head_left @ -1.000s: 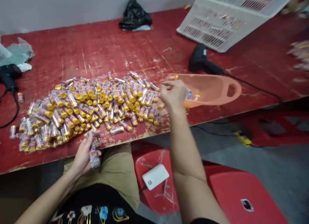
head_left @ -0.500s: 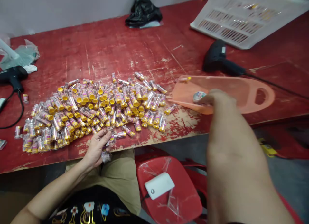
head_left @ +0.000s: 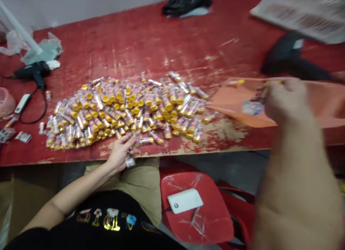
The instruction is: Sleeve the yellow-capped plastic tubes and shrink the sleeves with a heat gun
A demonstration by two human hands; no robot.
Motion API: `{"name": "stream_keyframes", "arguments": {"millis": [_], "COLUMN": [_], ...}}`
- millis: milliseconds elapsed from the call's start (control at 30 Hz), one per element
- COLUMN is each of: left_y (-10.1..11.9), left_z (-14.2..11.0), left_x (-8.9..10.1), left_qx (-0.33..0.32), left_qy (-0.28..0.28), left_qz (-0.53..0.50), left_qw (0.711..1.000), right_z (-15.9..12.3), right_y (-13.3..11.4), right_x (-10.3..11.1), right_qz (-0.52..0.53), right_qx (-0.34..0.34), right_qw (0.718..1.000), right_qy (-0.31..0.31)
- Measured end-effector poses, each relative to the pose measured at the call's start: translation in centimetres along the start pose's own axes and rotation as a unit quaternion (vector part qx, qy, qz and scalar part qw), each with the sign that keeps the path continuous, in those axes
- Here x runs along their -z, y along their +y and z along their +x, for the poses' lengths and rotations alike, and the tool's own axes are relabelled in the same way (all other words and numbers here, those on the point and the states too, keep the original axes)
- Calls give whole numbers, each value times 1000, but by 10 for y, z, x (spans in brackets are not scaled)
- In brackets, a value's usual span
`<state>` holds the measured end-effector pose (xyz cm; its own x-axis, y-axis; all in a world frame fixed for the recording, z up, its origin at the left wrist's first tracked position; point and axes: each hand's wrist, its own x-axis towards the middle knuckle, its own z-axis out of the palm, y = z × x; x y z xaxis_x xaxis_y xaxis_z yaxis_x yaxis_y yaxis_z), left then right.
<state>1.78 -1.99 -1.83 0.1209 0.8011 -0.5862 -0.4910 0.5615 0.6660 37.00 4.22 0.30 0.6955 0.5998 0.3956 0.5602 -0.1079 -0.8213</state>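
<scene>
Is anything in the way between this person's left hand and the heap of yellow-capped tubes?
Nothing visible is: the left hand is at the front edge of the red table, close to the near side of the heap. A loose tube lies off to its right.

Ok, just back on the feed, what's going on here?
A person is working at a red table. The left hand holds a small wrapped piece near the table's edge, beside a pile of yellow-capped tubes. The right hand is at the orange scoop; blur hides whether it grips anything. A dark blower-like tool lies behind the scoop.
</scene>
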Motion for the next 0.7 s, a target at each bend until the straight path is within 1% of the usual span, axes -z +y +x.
{"name": "stream_keyframes", "arguments": {"millis": [33,67,100,167,200,233,267,300,333,400,433,500,600,700], "left_y": [-2,-5,-7,-11,-12,-13,-14,-14,-15,-15,-16,-15,-9,-2], "left_z": [1,1,1,-2,-4,-7,-11,-14,-17,-21,-23,-26,-30,-36], "left_x": [-3,-5,-5,-4,-2,1,5,10,15,25,29,35,38,40], "left_qx": [0,0,-2,-8,-13,-18,-23,-30,-37,-53,-60,-57,-17,21], "left_qy": [-3,2,9,20,22,21,19,17,18,22,26,31,25,17], "left_qz": [-14,-26,-35,-46,-50,-53,-54,-54,-52,-46,-48,-63,-99,-137], "left_qw": [1000,1000,999,999,998,998,998,998,998,997,997,996,995,990], "right_z": [-18,-42,-71,-139,-173,-204,-230,-250,-265,-280,-282,-281,-276,-275], "right_y": [-5,-11,-19,-38,-47,-55,-61,-66,-70,-75,-77,-79,-81,-82], "right_x": [-7,-13,-19,-31,-36,-42,-48,-53,-57,-63,-64,-61,-44,-22], "right_qz": [37,82,119,160,188,241,274,293,304,300,298,315,365,394], "right_qx": [-42,-90,-121,-125,-123,-133,-147,-158,-166,-168,-165,-155,-129,-89], "right_qw": [996,979,956,924,908,894,889,888,889,898,899,891,874,876], "right_qy": [-75,-165,-239,-324,-354,-353,-338,-318,-298,-274,-275,-287,-293,-264]}}
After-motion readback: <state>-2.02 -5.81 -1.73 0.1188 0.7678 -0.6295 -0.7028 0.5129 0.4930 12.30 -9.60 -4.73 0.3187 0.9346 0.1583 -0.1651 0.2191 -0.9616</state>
